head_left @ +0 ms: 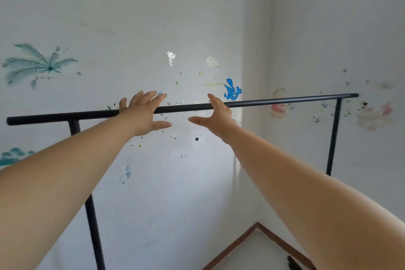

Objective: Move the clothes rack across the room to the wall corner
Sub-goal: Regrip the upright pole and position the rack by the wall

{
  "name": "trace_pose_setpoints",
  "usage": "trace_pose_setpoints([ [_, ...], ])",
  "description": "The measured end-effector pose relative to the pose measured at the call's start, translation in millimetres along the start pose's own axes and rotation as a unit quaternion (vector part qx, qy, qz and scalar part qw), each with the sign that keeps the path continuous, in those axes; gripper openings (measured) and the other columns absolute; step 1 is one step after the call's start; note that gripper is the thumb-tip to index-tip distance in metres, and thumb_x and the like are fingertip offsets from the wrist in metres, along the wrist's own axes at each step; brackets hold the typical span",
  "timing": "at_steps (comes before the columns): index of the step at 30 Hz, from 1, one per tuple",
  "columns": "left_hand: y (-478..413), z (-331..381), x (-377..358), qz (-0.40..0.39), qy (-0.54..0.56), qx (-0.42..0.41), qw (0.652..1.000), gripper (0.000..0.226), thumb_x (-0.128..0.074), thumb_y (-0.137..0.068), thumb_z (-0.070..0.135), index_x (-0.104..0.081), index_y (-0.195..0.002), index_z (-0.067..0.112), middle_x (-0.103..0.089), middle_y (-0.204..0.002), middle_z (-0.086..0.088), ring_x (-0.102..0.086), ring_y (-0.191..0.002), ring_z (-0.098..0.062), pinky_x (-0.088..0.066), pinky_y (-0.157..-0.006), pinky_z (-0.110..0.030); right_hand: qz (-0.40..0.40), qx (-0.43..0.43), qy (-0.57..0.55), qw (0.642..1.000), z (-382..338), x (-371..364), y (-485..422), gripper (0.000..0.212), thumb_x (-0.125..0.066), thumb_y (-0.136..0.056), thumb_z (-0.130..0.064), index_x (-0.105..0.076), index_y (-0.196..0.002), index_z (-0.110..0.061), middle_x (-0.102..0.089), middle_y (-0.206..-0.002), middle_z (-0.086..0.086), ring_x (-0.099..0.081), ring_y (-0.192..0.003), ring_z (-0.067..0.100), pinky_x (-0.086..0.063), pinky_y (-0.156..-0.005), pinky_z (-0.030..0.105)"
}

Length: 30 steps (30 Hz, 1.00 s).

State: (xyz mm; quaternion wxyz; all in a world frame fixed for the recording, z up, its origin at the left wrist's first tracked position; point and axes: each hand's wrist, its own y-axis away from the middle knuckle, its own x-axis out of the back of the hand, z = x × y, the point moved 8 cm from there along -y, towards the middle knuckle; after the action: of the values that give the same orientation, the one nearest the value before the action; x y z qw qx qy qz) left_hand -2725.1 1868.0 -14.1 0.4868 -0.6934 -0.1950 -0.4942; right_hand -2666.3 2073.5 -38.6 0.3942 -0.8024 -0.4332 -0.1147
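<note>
A black metal clothes rack (274, 101) stands in front of me, its top bar running from lower left to upper right, with one upright post at the left and one at the right. It carries no clothes. My left hand (143, 113) is spread open over the bar near its middle, fingers above it and thumb below. My right hand (215, 116) is open just beside it, fingers past the bar and thumb pointing left. Neither hand is closed around the bar. The wall corner (256, 116) lies right behind the rack.
Two pale walls with faded stickers meet behind the rack; a brown skirting board (238, 241) runs along the floor into the corner. A dark object (293, 263) lies on the floor at the bottom right. The rack's right post is close to the right wall.
</note>
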Motion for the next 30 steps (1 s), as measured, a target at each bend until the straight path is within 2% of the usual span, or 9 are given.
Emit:
trace_pose_setpoints([
  [8, -35.0, 128.9, -10.7, 0.002, 0.027, -0.074, 0.997, 0.086, -0.044, -0.078, 0.073, -0.001, -0.146, 0.043, 0.001, -0.159, 0.014, 0.006, -0.146, -0.017, 0.000, -0.114, -0.053, 0.063, -0.055, 0.036, 0.996, 79.4, 110.1, 14.4, 0.101, -0.074, -0.067, -0.060, -0.019, -0.149, -0.034, -0.022, -0.157, -0.010, -0.016, -0.141, 0.020, -0.025, -0.106, 0.045],
  [12, -57.0, 202.1, -13.6, 0.008, 0.043, -0.102, 0.994, 0.086, -0.045, -0.077, 0.073, -0.003, -0.146, 0.043, -0.001, -0.159, 0.012, 0.005, -0.146, -0.017, -0.003, -0.113, -0.054, 0.088, -0.081, 0.034, 0.992, 124.1, 168.9, 18.7, 0.102, -0.076, -0.066, -0.058, -0.021, -0.149, -0.033, -0.023, -0.157, -0.007, -0.014, -0.142, 0.021, -0.024, -0.111, 0.049],
  [16, -78.3, 281.7, -15.1, 0.027, 0.060, -0.130, 0.989, 0.084, -0.046, -0.079, 0.071, -0.007, -0.146, 0.040, -0.007, -0.158, 0.010, -0.003, -0.145, -0.018, -0.007, -0.112, -0.054, 0.097, -0.097, 0.035, 0.990, 167.6, 223.7, 21.2, 0.102, -0.077, -0.066, -0.056, -0.021, -0.149, -0.032, -0.032, -0.153, -0.006, -0.018, -0.140, 0.021, -0.027, -0.110, 0.051],
  [22, -101.2, 417.4, -29.4, 0.037, 0.102, -0.177, 0.978, 0.082, -0.049, -0.078, 0.069, -0.011, -0.146, 0.041, -0.012, -0.157, 0.009, -0.010, -0.144, -0.018, -0.012, -0.111, -0.053, 0.111, -0.105, 0.051, 0.987, 240.9, 318.0, 25.9, 0.098, -0.077, -0.067, -0.054, -0.024, -0.147, -0.034, -0.033, -0.151, -0.009, -0.018, -0.139, 0.020, -0.026, -0.110, 0.047],
  [26, -111.8, 479.7, -49.3, 0.047, 0.116, -0.198, 0.972, 0.083, -0.051, -0.076, 0.070, -0.013, -0.145, 0.042, -0.015, -0.156, 0.009, -0.014, -0.142, -0.017, -0.017, -0.109, -0.048, 0.109, -0.135, 0.065, 0.983, 290.9, 363.3, 30.0, 0.099, -0.077, -0.066, -0.056, -0.024, -0.147, -0.036, -0.029, -0.153, -0.002, -0.017, -0.141, 0.022, -0.025, -0.111, 0.052],
  [30, -126.8, 527.1, -79.9, 0.020, 0.155, -0.205, 0.966, 0.079, -0.052, -0.076, 0.069, -0.017, -0.142, 0.043, -0.020, -0.151, 0.009, -0.020, -0.139, -0.018, -0.020, -0.106, -0.048, 0.110, -0.171, 0.052, 0.978, 341.0, 394.9, 32.3, 0.099, -0.077, -0.064, -0.057, -0.024, -0.146, -0.038, -0.031, -0.149, -0.002, -0.024, -0.137, 0.025, -0.028, -0.109, 0.053],
])
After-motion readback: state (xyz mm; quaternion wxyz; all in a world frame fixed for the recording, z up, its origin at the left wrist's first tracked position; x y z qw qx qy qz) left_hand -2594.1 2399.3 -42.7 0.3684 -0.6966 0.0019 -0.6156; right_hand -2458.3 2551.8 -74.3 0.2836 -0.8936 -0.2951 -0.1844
